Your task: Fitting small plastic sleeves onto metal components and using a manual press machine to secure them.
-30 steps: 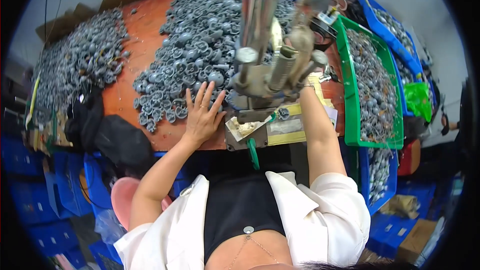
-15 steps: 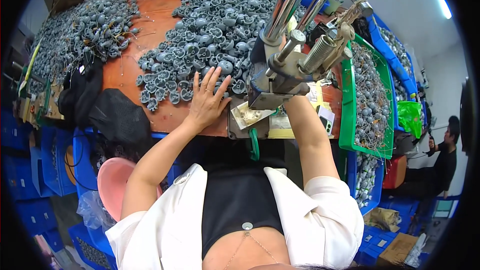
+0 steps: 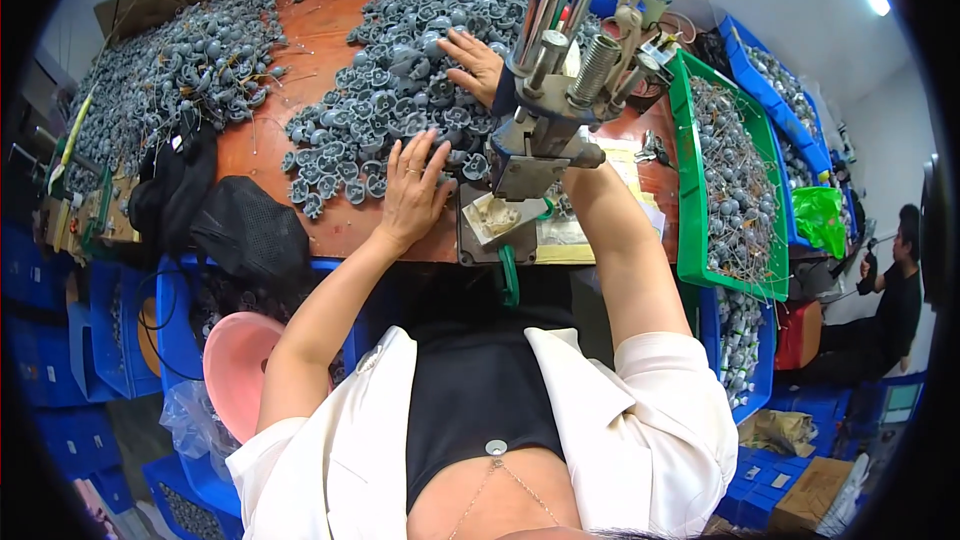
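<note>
A wide heap of small grey domed plastic shells [image 3: 400, 105] covers the middle of the orange-brown tabletop. My left hand [image 3: 412, 188] rests at the heap's near edge, its fingers spread and touching shells, palm down. Behind the bench press [image 3: 545, 130], a metal machine with chrome posts and a spring, my right forearm passes beneath its head. From the press's far left side my right hand [image 3: 474, 64] comes out over the shells with fingers stretched; part of its palm is hidden. I see nothing gripped in either hand. A small pale fixture [image 3: 493, 217] sits on the press base.
To the left lies another heap of grey balls with thin wires [image 3: 200, 65]. A green tray [image 3: 690, 180] of similar wired balls stands right, with blue bins [image 3: 765, 70] beyond. Black mesh cloth [image 3: 248, 230] hangs over the near edge, above a pink basin [image 3: 235, 365]. Another person [image 3: 895, 300] is far right.
My right hand has come out from behind the press, reaching left and away onto the shells. My left hand stays at the heap's near edge. The whole view has shifted slightly.
</note>
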Demonstrator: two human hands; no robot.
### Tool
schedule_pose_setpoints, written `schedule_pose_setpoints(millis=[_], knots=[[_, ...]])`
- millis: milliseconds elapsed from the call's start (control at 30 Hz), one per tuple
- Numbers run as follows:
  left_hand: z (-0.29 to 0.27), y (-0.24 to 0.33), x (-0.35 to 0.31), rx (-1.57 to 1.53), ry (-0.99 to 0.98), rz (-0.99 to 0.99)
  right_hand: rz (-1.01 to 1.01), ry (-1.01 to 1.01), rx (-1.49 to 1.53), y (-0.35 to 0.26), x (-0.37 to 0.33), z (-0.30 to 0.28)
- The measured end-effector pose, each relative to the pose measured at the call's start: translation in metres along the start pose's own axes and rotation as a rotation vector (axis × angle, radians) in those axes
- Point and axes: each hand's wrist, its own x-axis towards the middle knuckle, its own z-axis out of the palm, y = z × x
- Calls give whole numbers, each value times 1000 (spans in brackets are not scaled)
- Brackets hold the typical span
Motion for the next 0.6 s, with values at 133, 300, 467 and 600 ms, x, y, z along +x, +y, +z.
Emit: schedule_pose_setpoints(millis=[133,300,467,600], knots=[[1,6,19,-11,89,-59,156,176,591,-37,-26,-69],[-2,12,48,-85,134,-109,323,96,130,-29,-94,-122],[1,-7,59,-25,52,29,349,-52,37,-83,-151,-205],[8,-10,66,-74,135,105,701,362,-186,-42,-219,-287]])
